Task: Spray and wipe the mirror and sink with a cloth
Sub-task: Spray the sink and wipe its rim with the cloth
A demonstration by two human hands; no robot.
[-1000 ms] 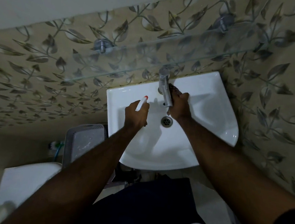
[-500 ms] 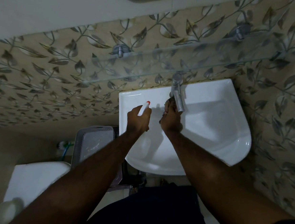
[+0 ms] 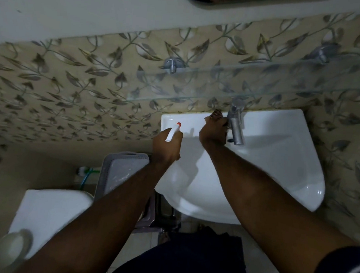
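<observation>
A person's left hand (image 3: 167,145) grips a small spray bottle (image 3: 173,131), fingers wrapped round its body, nozzle above the fist. The right hand (image 3: 214,130) presses on the sink (image 3: 280,165) ledge beside the tap (image 3: 236,124); no cloth shows. The bottle looks light, likely slick, best held at the neck.

A single wide-angle camera worn on the person's head looks steeply down and forward onto the white sink (image 3: 280,165), which fills the right-centre of the frame at arm's length, with both forearms reaching into view from the bottom edge. Above the sink in the frame rise the leaf-patterned wall (image 3: 70,89) and a glass shelf (image 3: 254,86), and only the lower edge of the mirror (image 3: 239,0) is cut by the top border. To the left of the sink and nearer the camera lie a grey basket (image 3: 120,168) and a white toilet tank (image 3: 46,210); the wide lens bends the wall lines around the sink.
</observation>
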